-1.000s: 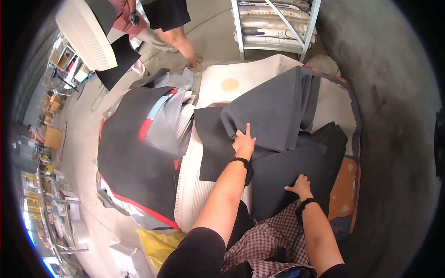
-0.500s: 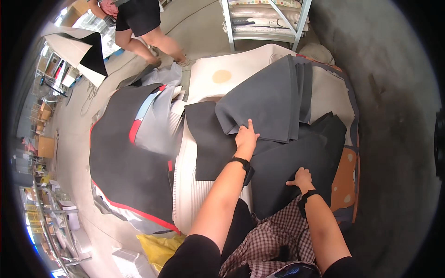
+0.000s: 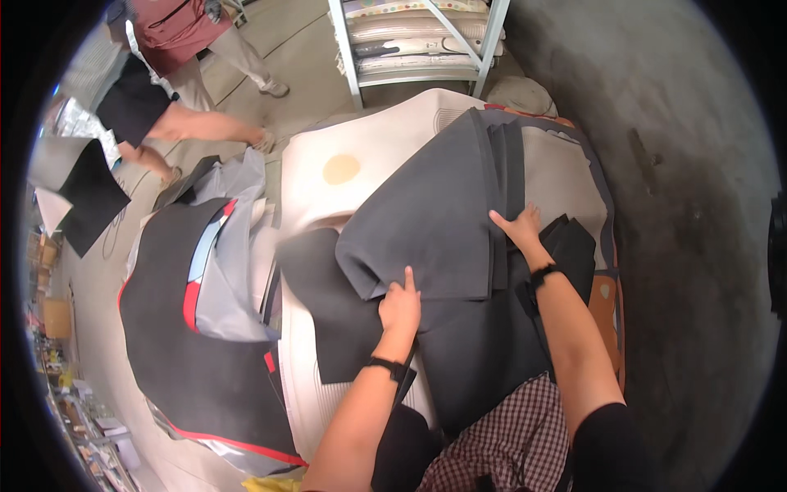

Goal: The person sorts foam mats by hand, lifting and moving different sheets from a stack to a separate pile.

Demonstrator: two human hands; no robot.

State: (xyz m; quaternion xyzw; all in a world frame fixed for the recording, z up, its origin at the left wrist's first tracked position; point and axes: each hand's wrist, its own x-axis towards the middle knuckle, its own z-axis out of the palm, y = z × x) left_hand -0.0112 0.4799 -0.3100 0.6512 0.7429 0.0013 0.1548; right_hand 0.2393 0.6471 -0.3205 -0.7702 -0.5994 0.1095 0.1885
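Note:
A folded dark grey sheet of smooth, flexible material lies in layers over the pile in front of me. My left hand is at its near edge, index finger stretched over the top and the other fingers curled at the edge; the thumb's grip is hidden. By the sheet's right-hand layers, my right hand has its thumb and fingers spread, with nothing held. Beneath the folded sheet are more black sheets, rumpled at the right. They rest on a cream mat with a beige dot.
To the left lies a black mat with red edging, beside grey plastic sheeting. A metal rack with rolled mats stands beyond. Two people are at the upper left, one in black shorts. A grey wall bounds the right.
My right hand has moved forward from the near black sheet to the folded sheet's right side, fingers spreading. My left hand keeps its place. The view has shifted; a second person shows more fully.

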